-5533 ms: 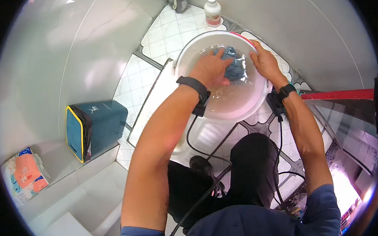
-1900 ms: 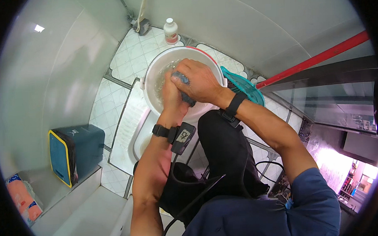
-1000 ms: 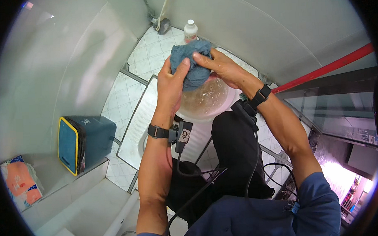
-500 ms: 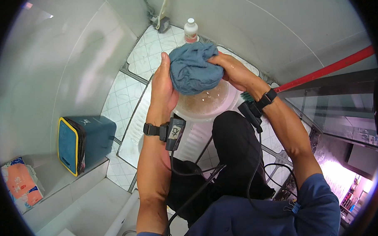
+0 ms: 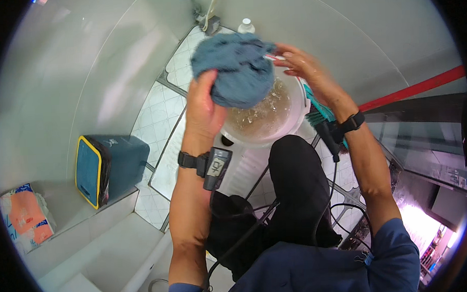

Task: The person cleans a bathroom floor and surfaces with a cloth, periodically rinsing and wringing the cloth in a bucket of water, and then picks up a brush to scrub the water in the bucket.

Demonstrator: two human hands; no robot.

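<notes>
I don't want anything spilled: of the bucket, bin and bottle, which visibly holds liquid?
The white bucket below the blue cloth: liquid shows in its open top, while the yellow-rimmed blue bin is lidded and the white bottle capped.

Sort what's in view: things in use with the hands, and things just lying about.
In use:
blue cloth, in the left hand
white bucket holding water

Lying about:
white bottle
blue bin
orange packet
red pole

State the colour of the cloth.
The cloth is muted grey-blue, shown best in the head view.
</notes>
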